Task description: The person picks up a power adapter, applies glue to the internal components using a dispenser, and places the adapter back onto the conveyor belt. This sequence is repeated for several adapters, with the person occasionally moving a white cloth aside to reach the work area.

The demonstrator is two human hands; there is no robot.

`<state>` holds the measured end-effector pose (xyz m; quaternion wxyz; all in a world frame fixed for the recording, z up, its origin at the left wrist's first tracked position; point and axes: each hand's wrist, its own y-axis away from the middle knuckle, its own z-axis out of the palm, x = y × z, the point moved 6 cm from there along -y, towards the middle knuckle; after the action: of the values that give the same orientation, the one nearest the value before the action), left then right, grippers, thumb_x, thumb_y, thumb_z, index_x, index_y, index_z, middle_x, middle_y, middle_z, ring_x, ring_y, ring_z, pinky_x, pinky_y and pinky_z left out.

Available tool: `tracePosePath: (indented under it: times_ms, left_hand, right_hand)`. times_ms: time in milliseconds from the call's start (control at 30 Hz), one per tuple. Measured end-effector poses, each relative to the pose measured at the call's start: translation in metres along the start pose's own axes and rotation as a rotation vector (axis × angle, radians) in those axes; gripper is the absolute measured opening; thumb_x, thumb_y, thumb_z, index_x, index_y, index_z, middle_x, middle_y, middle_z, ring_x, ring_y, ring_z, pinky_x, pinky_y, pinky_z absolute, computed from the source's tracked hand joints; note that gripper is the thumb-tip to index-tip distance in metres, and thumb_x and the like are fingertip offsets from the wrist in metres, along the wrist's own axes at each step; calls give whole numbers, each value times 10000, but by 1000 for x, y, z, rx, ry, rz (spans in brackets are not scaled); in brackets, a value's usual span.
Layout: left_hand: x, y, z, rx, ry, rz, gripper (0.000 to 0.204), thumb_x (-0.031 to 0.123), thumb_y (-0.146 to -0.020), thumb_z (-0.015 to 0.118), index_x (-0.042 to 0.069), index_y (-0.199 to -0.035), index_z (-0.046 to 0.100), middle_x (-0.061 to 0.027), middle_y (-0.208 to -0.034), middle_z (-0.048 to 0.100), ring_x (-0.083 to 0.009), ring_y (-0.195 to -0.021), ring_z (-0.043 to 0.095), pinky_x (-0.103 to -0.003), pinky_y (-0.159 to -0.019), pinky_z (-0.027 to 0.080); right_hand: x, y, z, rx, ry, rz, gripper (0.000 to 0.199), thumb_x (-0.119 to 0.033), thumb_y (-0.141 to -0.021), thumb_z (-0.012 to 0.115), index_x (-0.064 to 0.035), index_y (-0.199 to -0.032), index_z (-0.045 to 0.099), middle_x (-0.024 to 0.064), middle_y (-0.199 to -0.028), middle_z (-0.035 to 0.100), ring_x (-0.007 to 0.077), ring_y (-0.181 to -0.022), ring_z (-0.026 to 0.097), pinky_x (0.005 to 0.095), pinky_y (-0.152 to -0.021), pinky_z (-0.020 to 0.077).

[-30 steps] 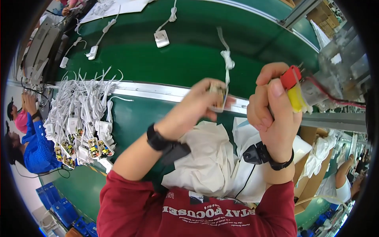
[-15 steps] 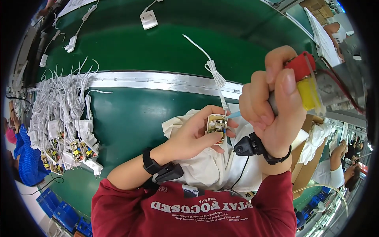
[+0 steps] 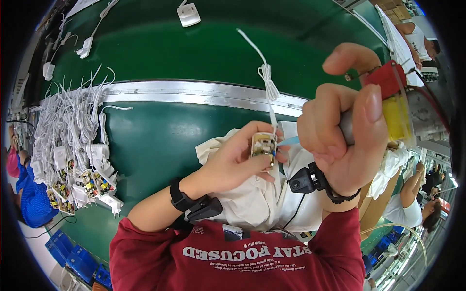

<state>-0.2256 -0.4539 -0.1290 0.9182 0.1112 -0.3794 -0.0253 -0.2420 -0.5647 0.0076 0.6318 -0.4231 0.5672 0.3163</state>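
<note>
The left hand [image 3: 225,165] grasps an open white charger [image 3: 263,149] between its thumb and its fingers; the circuit board inside, with its small parts, is facing up. From the charger a white tied cord [image 3: 268,86] goes away from the left hand and passes over the metal rail [image 3: 189,94]. The right hand [image 3: 345,123] is closed around a thick tool [image 3: 399,116], grey with a yellow band, and its index finger is lifted away from the red part [image 3: 386,80]. The blue nozzle [image 3: 290,141] of this tool points to the charger's right edge; whether it touches, I cannot tell. Below the left hand lies a pale cloth [image 3: 242,201]. Well to the left of this hand is a pile of chargers with white cords [image 3: 73,136].
</note>
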Motion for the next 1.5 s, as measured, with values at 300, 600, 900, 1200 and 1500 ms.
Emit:
tracePosePath:
  times_ms: [300,600,900,1200,1500]
  left_hand:
    - [8,-2,-11,78,169,79,409,28,-942,460,78,-1340,378,-118,-1246,559,-224,-1165,566,-363,-826,580]
    - [7,-4,-11,70,172,66,388,38,-954,460,76,-1333,387,-110,-1246,561,-218,-1145,580,-358,-824,578]
    - [7,-6,-1,-3,410,71,380,123,-992,428,69,-1361,356,-131,-1309,494,-226,-1192,528,-451,-961,517]
    - [6,-7,0,-23,394,36,383,118,-993,424,59,-1362,345,-155,-1318,470,-234,-1204,516,-463,-976,510]
    - [26,-42,-2,-26,0,242,422,32,-939,463,82,-1347,367,-114,-1239,506,-223,-1163,534,-391,-945,509]
  right_hand:
    - [-1,5,9,-94,-73,47,369,-427,-984,481,-100,-927,319,-11,-480,358,66,-366,283,225,-357,249]
    - [-1,7,8,-102,-53,44,376,-429,-976,494,-89,-938,338,-9,-486,365,65,-375,299,223,-353,244]
    - [-1,11,10,-109,-51,50,386,-417,-967,504,-56,-978,368,-11,-511,388,60,-403,327,221,-382,265]
    - [1,12,9,-97,-61,53,404,-405,-958,513,-23,-1018,398,-13,-536,411,56,-430,355,218,-410,287]
    - [-1,9,-5,14,-101,29,429,-393,-950,523,10,-1059,428,-15,-561,434,51,-458,383,216,-438,309]
